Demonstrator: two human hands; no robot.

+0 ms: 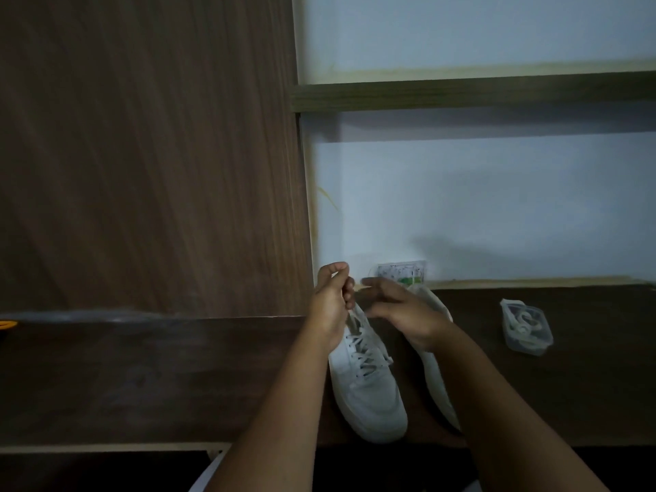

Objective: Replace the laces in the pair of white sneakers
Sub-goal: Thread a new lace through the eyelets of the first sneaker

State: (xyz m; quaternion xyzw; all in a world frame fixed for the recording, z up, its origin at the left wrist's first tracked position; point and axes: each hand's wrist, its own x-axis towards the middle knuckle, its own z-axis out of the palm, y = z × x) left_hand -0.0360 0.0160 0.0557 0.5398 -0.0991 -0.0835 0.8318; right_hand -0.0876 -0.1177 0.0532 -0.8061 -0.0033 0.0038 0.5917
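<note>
- Nearest the camera: two bare forearms reaching forward and up from the lower edge, over the front edge of a dark wooden desk (142,378).
- Just beyond, standing upright on the desk with toe toward the camera: a white sneaker (365,388), still laced, criss-cross laces (362,349) running up its middle.
- Beside it to the right, touching or nearly so: the second sneaker (433,363), tilted onto its side with the dark sole edge showing, mostly hidden under the right forearm.
- Above the heel end of the upright shoe: left hand (332,307), fingers curled tight, pinching a lace end pulled up from the top eyelets.
- Opposite, close by: right hand (397,310), fingers partly bent and pointing toward the left hand; too dim and blurred to tell whether a lace lies between them.
- Behind the hands, leaning at the foot of the white wall (497,207): a small printed packet (401,273) with green marking, contents not readable.
- Well apart to the right on the desk: a clear plastic container (527,328), with coiled white laces inside.
- At the far left edge: a sliver of something orange (7,325).
- Left half of the view: a tall brown wood panel (149,154); higher on the right, a wooden shelf (461,94) crossing the wall.
</note>
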